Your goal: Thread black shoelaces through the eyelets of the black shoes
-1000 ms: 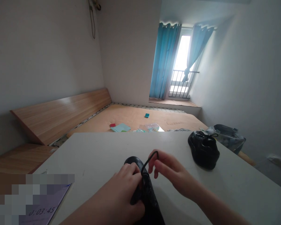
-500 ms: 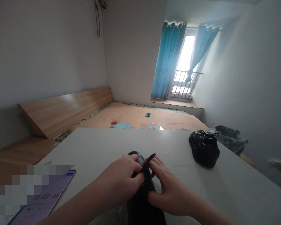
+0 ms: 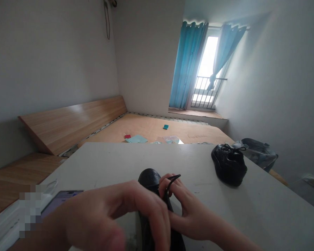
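A black leather shoe lies toe-away on the white table, right in front of me. My right hand pinches a loop of its black lace above the shoe's tongue. My left hand crosses over the shoe from the left, fingers curled down onto its upper; whether it grips a lace is hidden. A second black shoe, laced, rests apart near the table's far right edge.
A phone with a lit screen lies on the table at the near left. Beyond the table is a bare wooden bed platform with small packets on it. A grey bag sits past the table's right edge.
My left hand has swung up and across the shoe, closer to the camera. The right hand keeps the lace loop, now lower than a second ago. The view shifted slightly.
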The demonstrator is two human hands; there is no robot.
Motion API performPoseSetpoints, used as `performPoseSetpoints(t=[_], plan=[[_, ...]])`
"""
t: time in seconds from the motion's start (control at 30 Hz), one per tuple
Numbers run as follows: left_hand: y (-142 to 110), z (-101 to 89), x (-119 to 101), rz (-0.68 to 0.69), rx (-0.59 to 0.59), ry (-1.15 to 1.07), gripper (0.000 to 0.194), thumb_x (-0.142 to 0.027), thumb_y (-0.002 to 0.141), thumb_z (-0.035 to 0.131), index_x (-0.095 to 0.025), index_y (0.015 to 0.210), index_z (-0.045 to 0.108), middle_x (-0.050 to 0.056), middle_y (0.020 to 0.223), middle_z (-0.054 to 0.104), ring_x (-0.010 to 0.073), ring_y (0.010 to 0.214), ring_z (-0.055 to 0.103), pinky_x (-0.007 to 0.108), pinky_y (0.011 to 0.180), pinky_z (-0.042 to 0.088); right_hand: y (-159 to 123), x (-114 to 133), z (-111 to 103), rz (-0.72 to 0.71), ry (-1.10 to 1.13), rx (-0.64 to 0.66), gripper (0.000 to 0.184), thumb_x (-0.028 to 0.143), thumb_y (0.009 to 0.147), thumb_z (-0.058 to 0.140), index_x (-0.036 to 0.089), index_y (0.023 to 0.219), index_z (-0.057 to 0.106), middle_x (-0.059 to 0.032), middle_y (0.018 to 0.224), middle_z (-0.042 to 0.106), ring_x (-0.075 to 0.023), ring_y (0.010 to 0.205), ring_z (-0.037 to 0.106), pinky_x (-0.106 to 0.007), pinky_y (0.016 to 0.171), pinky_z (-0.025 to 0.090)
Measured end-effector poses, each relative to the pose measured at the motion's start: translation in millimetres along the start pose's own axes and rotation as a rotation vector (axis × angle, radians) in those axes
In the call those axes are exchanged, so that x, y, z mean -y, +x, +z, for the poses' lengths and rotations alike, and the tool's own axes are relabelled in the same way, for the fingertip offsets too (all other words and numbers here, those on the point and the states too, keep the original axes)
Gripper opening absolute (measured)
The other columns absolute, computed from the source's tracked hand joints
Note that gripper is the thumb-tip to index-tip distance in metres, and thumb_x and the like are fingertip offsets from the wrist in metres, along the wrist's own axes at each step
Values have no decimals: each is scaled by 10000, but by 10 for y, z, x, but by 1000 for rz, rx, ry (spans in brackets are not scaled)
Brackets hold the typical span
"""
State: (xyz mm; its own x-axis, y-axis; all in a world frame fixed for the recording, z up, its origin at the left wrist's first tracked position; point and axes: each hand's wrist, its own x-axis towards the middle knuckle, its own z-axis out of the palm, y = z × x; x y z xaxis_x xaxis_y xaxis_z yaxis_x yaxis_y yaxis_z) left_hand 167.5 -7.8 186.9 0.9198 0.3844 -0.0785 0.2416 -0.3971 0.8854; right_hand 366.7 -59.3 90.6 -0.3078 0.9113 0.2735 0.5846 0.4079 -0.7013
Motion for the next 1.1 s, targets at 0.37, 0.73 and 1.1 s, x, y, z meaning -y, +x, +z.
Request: performPoseSetpoints(t=[0.37,0.73,1.1], plan=[[258,327,467,-138,-306,715,114,-296,715,540,-220,770,606,31,852,589,241,855,528,358,726,409,-13,86,167,110,-104,-202,306,49,617,447,206,872,506,-37,897,579,-210,861,516,-354,764,427],[179,340,367,-230,-265,765,229,-178,675,442,-203,806,628,82,963,568,282,939,511,440,799,423,20,84,-5,180,-137,-123,245,22,700,401,207,762,548,-18,831,568,-175,811,520,-300,705,434],[18,87,215,-102,-203,26,179,-144,727,380,-219,749,541,-28,796,569,148,802,533,251,747,425,27,119,-238,89,414,103,187,66,709,430,182,617,542,-57,1128,491,-200,1067,473,-344,897,429]])
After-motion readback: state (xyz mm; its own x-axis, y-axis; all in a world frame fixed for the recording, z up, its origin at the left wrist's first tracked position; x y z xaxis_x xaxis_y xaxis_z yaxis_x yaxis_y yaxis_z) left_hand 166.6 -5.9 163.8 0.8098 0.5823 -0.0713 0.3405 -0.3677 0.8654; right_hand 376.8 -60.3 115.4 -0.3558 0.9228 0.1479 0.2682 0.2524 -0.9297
